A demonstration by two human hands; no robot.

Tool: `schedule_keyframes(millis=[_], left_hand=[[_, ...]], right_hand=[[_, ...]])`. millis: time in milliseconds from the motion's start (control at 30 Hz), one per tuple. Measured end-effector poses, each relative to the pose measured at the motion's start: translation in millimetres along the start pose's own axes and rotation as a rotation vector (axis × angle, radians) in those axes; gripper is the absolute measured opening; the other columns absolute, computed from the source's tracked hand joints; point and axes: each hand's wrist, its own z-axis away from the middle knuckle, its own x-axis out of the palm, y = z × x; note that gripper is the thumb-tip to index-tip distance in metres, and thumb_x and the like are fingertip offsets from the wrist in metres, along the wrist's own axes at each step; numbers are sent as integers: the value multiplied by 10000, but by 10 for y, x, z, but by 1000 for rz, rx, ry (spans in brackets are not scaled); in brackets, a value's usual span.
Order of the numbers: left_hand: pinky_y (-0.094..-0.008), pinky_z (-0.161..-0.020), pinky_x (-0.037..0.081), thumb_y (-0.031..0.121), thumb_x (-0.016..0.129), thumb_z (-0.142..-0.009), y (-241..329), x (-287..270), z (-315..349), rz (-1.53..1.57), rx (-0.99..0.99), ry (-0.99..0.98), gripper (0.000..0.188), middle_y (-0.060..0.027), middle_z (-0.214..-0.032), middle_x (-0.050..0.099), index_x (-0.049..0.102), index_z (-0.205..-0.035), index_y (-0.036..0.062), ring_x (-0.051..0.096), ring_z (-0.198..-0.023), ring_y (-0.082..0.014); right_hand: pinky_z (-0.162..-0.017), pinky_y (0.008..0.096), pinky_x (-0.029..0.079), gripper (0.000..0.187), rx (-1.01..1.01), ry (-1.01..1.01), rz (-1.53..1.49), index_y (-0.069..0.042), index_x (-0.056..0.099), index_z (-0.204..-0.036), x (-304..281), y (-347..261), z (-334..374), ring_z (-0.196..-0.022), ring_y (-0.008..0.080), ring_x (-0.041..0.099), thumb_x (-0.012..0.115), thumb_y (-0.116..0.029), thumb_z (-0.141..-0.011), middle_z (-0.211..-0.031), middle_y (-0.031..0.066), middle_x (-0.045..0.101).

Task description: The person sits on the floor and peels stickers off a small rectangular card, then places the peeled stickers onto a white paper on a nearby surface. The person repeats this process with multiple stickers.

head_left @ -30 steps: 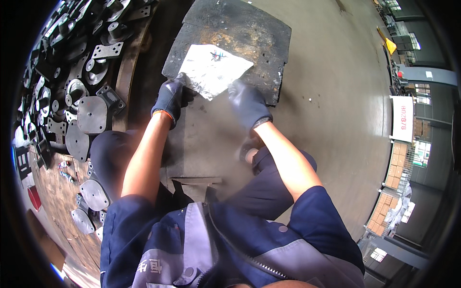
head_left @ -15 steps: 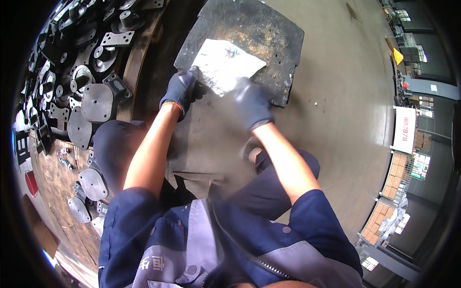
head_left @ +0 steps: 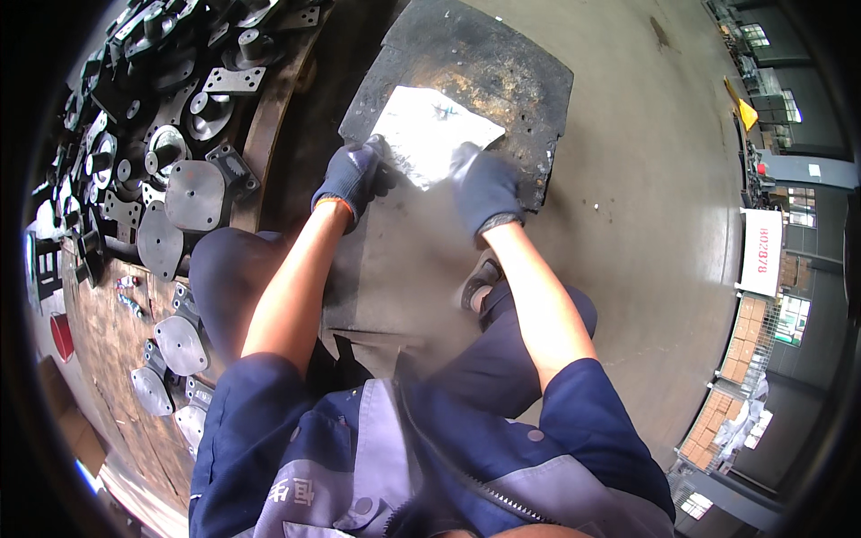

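A white, wrinkled sheet with small dark marks lies over a dark, worn board; whether it is paper or cloth I cannot tell. My left hand, in a dark grey knit glove, is closed on the sheet's near left corner. On the near right edge, my right hand wears a matching glove. Its fingers are closed on the sheet there and slightly smeared by motion. Both hands are at the near side of the board, palms mostly hidden.
To the left, a wooden bench bears several metal plates and flanged parts. My knees and a shoe are below my hands. Grey concrete floor extends right, toward mesh crates of brown boxes and a white sign.
My right hand, strongly blurred before, has shifted a little right and shows more clearly at the sheet's edge. My left hand keeps its hold. The whole view has shifted slightly.
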Motion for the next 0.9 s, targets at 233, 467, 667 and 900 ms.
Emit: schedule_keyframes(millis=[233, 467, 667, 900], left_hand=[[-309, -468, 419, 316, 429, -952, 14, 14, 36, 137, -25, -8, 417, -119, -593, 607, 585, -757, -18, 539, -462, -186], [-295, -448, 402, 332, 419, -955, 30, 48, 48, 141, -11, 19, 443, -118, -594, 612, 592, -739, -14, 536, -460, -171], [-287, -467, 410, 351, 423, -947, -71, -22, -35, -8, 63, -17, 472, -117, -596, 617, 601, -692, -4, 534, -464, -165], [-286, -476, 418, 345, 417, -947, 17, 4, 45, 0, 17, 3, 480, -115, -601, 625, 621, -698, -11, 534, -466, -170]], right_hand=[[-632, 440, 522, 260, 74, -39, -200, -73, 612, -955, 54, -51, -65, -736, 309, 681, 425, -250, -917, -792, 163, 677], [-689, 428, 529, 276, 133, -186, -126, -71, 616, -983, 51, -100, -213, -804, 284, 683, 443, -278, -925, -857, 155, 687], [-692, 439, 525, 262, 253, -70, -288, -99, 634, -944, 0, 52, -192, -795, 300, 682, 446, -279, -921, -830, 177, 678], [-612, 437, 517, 238, 148, -33, -248, -115, 609, -949, 113, 12, -75, -679, 337, 666, 453, -290, -911, -732, 180, 662]])
